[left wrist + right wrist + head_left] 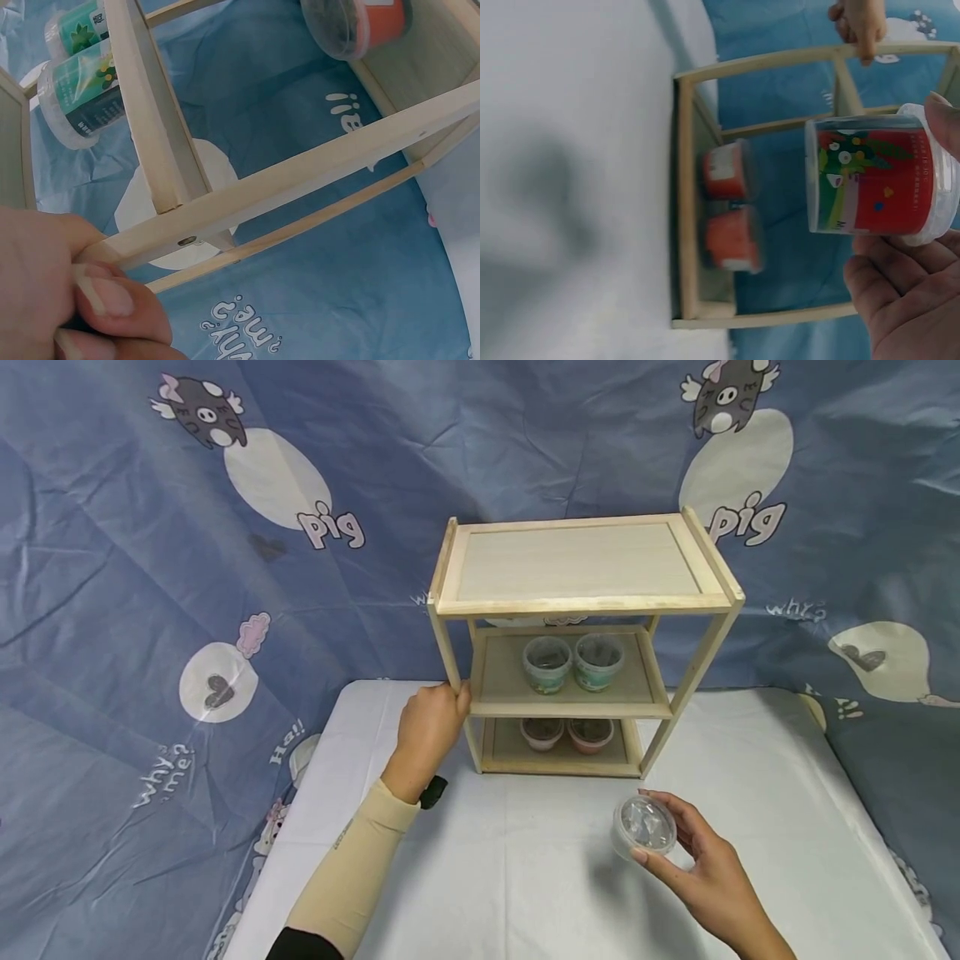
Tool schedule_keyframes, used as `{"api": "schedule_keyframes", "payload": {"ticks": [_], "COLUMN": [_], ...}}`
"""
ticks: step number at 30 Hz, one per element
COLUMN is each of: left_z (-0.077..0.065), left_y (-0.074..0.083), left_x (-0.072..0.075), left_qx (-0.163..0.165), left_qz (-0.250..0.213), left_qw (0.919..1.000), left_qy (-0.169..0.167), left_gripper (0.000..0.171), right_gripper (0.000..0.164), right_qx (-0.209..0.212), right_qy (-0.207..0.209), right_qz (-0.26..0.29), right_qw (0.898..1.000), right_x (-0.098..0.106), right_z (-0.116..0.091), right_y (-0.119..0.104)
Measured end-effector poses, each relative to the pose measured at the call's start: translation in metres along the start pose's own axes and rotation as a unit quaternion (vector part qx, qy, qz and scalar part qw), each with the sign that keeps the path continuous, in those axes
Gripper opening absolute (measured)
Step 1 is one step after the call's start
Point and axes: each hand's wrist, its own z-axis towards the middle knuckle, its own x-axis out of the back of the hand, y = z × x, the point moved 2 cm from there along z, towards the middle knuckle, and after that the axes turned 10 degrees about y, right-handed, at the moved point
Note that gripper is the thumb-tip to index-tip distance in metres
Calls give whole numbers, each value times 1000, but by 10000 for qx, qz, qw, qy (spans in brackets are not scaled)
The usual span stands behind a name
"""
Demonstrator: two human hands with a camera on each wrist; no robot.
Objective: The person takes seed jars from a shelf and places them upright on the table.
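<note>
My left hand [427,727] grips the left front post of a small three-tier wooden shelf [577,560], near its middle tier. In the left wrist view, curled fingers [112,300] wrap the pale wood. A clear plastic tub [645,824] with a red printed label is held between the thumb and fingers of my right hand [708,868], in front of the shelf's lower right. The right wrist view shows this tub [877,180] lying sideways across the picture, its contents hidden by the label.
Two green-labelled tubs [547,664] stand side by side on the middle tier. On the bottom tier are two reddish tubs [542,733]. The shelf stands on a white-covered table [555,860], against a blue printed cloth [480,443].
</note>
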Motion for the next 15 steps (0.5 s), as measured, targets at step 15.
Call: {"api": "schedule_keyframes", "payload": {"ticks": [15], "left_z": [-1], "left_y": [-1], "left_x": [1], "left_qx": [-81], "left_qz": [38], "left_qw": [9999], "left_qy": [131], "left_gripper": [59], "right_gripper": [64], "right_qx": [-293], "right_qy": [41], "right_qz": [-1014], "right_qw": [9944], "right_x": [-6], "right_z": [-10], "right_y": [24]}}
